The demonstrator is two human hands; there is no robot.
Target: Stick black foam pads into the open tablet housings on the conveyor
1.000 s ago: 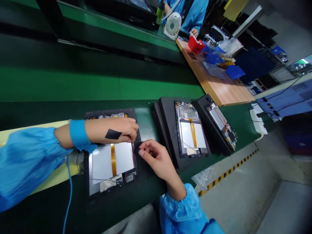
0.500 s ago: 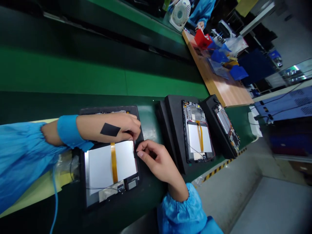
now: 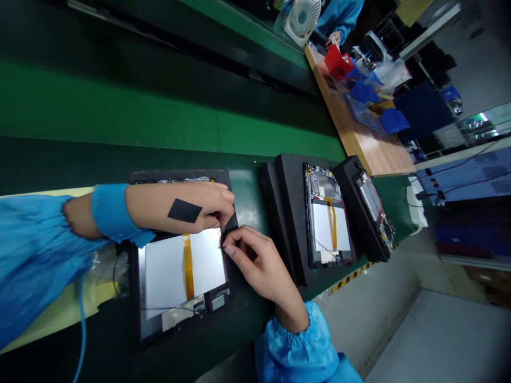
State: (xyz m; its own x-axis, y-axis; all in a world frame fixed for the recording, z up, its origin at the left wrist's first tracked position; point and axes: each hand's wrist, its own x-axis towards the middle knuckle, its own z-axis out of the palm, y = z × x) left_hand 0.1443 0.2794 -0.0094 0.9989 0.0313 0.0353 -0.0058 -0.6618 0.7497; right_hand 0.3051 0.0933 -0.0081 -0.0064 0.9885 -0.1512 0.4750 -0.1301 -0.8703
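An open tablet (image 3: 184, 271) with a white battery and an orange ribbon strip lies in a black foam tray (image 3: 235, 287) in front of me. My left hand (image 3: 199, 207) reaches across its top, fingertips pinched at the tablet's right edge; a black tape patch (image 3: 184, 211) is stuck on the back of that hand. My right hand (image 3: 259, 263) meets it from the right, thumb and forefinger pinched on a small black piece (image 3: 229, 234) at the same edge. Both hands almost touch.
Two more open tablets (image 3: 329, 221) (image 3: 375, 207) rest in black trays to the right on the green conveyor (image 3: 120, 117). A wooden bench (image 3: 359, 138) holds blue and red bins. Another person in blue (image 3: 339, 18) sits near a white fan (image 3: 301, 18).
My right hand has moved left to the tablet's edge and now meets my left fingertips. The view has shifted slightly left and down.
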